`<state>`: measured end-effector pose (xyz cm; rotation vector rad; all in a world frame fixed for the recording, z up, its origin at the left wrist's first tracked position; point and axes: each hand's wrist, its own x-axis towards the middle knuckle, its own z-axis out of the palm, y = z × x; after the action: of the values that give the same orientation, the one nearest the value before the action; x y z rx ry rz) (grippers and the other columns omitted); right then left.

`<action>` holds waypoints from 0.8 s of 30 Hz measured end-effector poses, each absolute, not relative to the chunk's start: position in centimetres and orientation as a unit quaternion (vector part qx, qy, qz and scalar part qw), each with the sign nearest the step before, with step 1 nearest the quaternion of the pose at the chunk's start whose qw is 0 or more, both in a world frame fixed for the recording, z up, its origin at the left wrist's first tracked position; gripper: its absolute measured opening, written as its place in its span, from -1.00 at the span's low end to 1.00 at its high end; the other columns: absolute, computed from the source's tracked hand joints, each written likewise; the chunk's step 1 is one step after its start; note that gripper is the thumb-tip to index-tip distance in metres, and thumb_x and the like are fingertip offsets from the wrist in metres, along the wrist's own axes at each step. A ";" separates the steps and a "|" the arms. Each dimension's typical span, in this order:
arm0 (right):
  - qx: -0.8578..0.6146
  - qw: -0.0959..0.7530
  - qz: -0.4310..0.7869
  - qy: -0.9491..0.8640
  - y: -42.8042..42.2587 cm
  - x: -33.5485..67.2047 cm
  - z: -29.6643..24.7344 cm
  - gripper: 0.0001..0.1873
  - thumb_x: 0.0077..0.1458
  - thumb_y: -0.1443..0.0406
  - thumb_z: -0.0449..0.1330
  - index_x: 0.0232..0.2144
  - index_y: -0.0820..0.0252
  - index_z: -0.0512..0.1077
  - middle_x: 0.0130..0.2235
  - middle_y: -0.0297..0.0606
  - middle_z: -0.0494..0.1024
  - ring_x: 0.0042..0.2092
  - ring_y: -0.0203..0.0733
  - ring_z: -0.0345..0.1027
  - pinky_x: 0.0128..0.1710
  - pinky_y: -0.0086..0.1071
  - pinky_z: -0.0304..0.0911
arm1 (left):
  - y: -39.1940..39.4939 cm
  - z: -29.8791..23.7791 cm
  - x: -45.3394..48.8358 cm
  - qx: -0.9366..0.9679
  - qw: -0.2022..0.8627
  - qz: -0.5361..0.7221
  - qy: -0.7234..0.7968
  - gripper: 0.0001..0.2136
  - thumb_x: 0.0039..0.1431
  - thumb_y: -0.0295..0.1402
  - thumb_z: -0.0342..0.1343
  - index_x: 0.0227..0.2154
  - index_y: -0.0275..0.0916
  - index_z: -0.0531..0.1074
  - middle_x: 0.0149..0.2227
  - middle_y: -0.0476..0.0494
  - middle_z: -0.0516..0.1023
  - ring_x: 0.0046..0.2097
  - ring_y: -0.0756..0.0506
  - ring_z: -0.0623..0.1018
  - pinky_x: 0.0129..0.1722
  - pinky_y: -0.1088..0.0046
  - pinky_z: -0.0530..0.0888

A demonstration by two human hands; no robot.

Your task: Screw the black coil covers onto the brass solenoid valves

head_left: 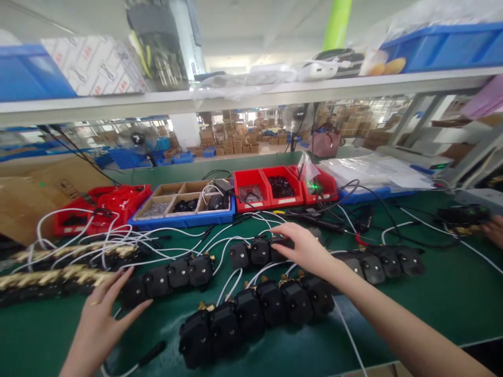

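Note:
My left hand (100,317) is at the left end of a short row of black boxy units with brass fittings (157,281). Its thumb and fingers are spread apart around the end unit's near corner, without a visible grip. Farther right, my right hand (304,247) has thumb and fingers around a black boxy unit (280,249) in the middle row, partly covering it. Nearer to me stands a front row of similar black units (253,314), brass fittings at their backs. Another group of black units (373,265) lies beyond my right forearm.
White cables (157,242) run across the green table (444,293). Behind them stand a blue divided tray (184,220), red bins (251,201) of small parts and a red tray (63,222). A shelf (251,97) crosses above. Another person's hand (494,230) shows at right.

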<state>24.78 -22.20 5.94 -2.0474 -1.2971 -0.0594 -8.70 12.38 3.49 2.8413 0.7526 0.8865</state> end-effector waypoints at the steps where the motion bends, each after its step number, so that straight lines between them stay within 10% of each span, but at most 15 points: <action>1: -0.781 0.329 -0.025 -0.531 -21.2 24.2 5.9 -0.64 0.12 0.33 0.33 -0.01 0.20 0.48 -0.04 -0.12 0.55 0.00 -0.08 0.43 0.04 -0.15 0.40 | 12.9 3.4 -8.1 0.939 0.035 0.265 0.217 -0.33 0.11 0.11 0.14 0.11 -0.32 0.42 0.10 -0.25 0.49 0.09 -0.36 0.53 0.10 0.00 0.46; 13: -0.664 0.100 -0.055 -0.739 -7.4 18.4 5.5 -0.08 -0.06 0.02 0.45 0.19 0.38 0.24 0.01 0.03 0.47 0.03 0.10 0.36 -0.04 -0.08 0.38 | 14.9 0.0 -6.7 0.954 0.078 0.243 0.158 -0.50 0.17 -0.03 0.12 0.11 -0.17 0.42 0.01 -0.22 0.57 0.01 -0.30 0.52 0.02 0.09 0.49; 24: -0.646 0.021 -0.079 -0.759 -6.1 18.0 5.3 -0.47 -0.01 0.12 0.42 -0.14 0.40 0.40 -0.15 -0.05 0.49 -0.12 -0.03 0.35 -0.20 -0.26 0.37 | 12.5 -0.9 -5.7 0.940 0.074 0.284 0.174 -0.48 0.22 0.12 -0.01 0.09 -0.07 0.41 -0.05 -0.18 0.58 -0.05 -0.29 0.53 -0.03 0.09 0.52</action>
<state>17.99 -6.09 5.30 -2.0029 -2.3527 -0.2437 -5.72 12.51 -0.94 2.8207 0.5226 0.8529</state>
